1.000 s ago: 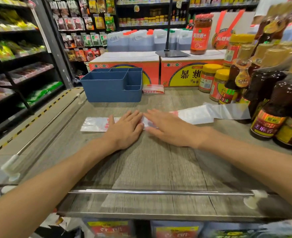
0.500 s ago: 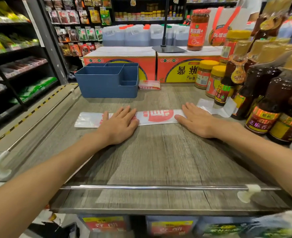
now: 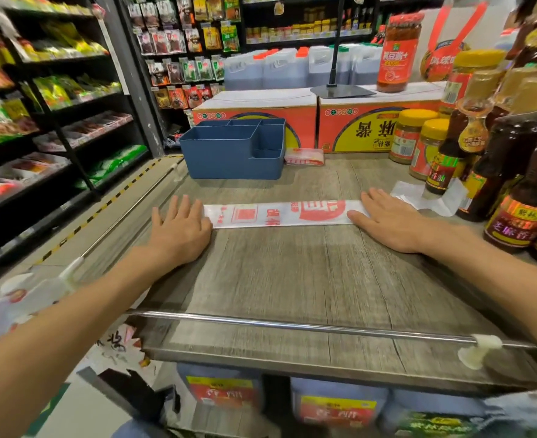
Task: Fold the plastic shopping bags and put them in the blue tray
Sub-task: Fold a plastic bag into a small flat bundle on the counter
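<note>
A second ago I had both hands together at the middle of the bag [image 3: 280,213]; since then I've slid them apart along it. My left hand [image 3: 178,230] now lies flat at its left end and my right hand [image 3: 387,219] flat at its right end. The strip between them, covered before, now lies bare and pressed flat on the worktop [image 3: 292,273], red print showing, and the loose right part of the bag is smoothed into line.

A grocery shop: stocked shelves [image 3: 55,99], sauce bottles [image 3: 526,197].
</note>
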